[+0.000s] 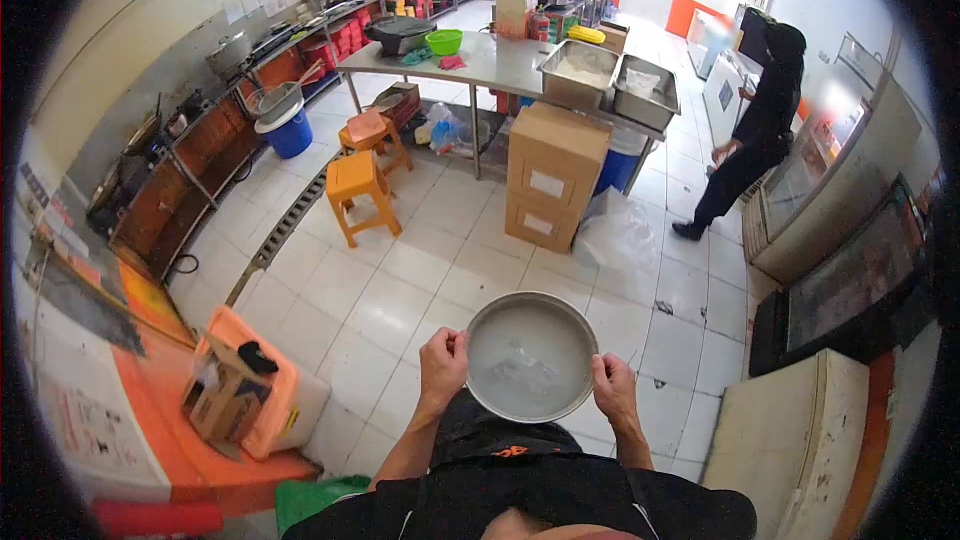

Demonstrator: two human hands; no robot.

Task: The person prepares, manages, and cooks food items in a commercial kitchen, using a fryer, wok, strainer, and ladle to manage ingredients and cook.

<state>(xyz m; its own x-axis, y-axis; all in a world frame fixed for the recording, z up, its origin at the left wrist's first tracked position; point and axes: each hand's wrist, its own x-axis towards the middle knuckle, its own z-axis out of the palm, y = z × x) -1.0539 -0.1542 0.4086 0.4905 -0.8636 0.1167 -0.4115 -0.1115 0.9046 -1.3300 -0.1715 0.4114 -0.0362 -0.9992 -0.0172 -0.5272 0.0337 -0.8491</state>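
I carry a round metal basin [530, 358] in front of my waist, above a white tiled floor. My left hand [443, 364] grips its left rim and my right hand [612, 387] grips its right rim. The basin looks filled with cloudy water or a pale wet mass; I cannot tell which.
Ahead stand stacked cardboard boxes [553, 175], two orange stools [362, 190] and a steel table [490, 60] with metal trays [610, 80] and a green bowl [443, 41]. A person in black [750, 135] stands at the right by a display case [830, 180]. An orange bin [250, 385] sits at my left.
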